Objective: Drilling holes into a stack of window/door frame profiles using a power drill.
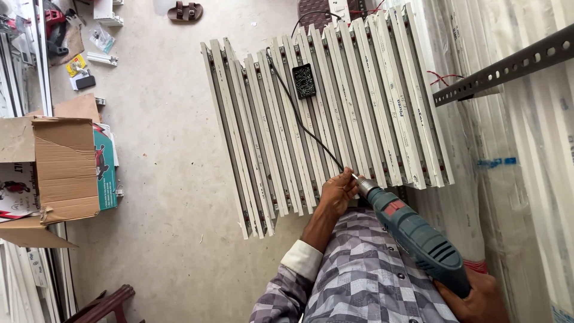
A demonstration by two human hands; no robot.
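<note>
Electric drill point(415, 236), teal w/ red trim, gripped shut in right hand point(475, 299) at lower right, its bit at the near ends of white window-frame profiles point(335, 113) on the floor; left hand point(338, 192) curled, fingers pressing on a profile end beside the chuck.

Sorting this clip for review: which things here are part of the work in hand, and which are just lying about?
In use: electric drill, held by right hand; left hand at its chuck; row of white profile strips.

Lying about: cardboard box, sandal, black cable, slotted metal angle bar.
</note>
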